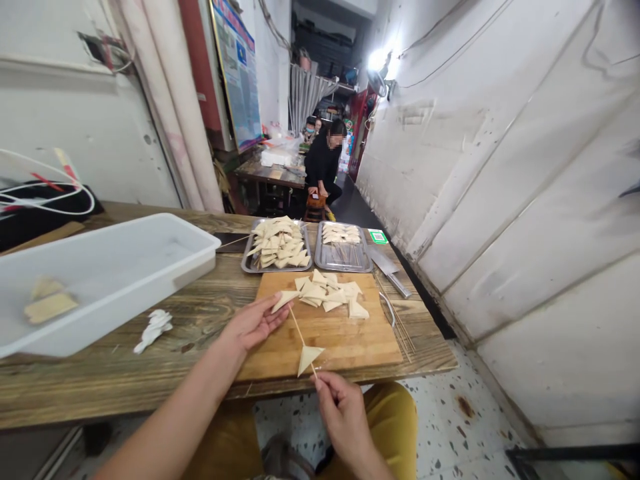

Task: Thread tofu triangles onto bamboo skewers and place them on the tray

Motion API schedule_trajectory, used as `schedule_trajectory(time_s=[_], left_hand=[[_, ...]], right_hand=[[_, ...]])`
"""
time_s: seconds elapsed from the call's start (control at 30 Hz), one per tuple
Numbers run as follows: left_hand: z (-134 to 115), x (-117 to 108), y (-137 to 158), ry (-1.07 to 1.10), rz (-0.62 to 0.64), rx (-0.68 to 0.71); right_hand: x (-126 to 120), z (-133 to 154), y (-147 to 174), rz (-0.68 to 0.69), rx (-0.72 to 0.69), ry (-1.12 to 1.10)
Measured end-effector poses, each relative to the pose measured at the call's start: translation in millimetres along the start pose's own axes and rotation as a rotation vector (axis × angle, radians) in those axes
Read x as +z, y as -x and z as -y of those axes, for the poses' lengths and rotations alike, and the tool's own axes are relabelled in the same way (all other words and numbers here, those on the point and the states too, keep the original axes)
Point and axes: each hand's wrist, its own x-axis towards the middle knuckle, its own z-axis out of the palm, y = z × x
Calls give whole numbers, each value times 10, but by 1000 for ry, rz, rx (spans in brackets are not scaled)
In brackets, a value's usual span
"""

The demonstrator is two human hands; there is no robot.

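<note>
My right hand (340,407) pinches the lower end of a thin wooden skewer (297,325) over the front edge of the wooden cutting board (350,347). One pale folded tofu-skin triangle (309,358) is threaded on the skewer, close to that hand. Between the fingers of my left hand (257,322) is another tofu-skin triangle (285,301), at the skewer's far tip. Whether the tip has pierced it I cannot tell. Several loose triangles (327,293) lie heaped on the back of the board.
Behind the board stand a metal tray (245,263) piled with skewered triangles and a second tray (325,260) with fewer. A cleaver (387,267) and bare skewers (400,327) lie right. At left are a white plastic bin (125,287) and crumpled tissue (154,329). A person (323,163) sits beyond.
</note>
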Motion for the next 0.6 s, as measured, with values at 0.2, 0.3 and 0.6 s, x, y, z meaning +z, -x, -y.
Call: schedule_trajectory(time_s=[0.2,0.3,0.6], left_hand=[[-12,3,-1,16,-16,-1],[-17,0,2,16,-16,-3],[-14,-14,-1,36,-3,-6]], right_hand=[[0,-5,-28,22,19,-1],[8,-1,-47,17,13,-14],[41,-5,-64,9,6,-24]])
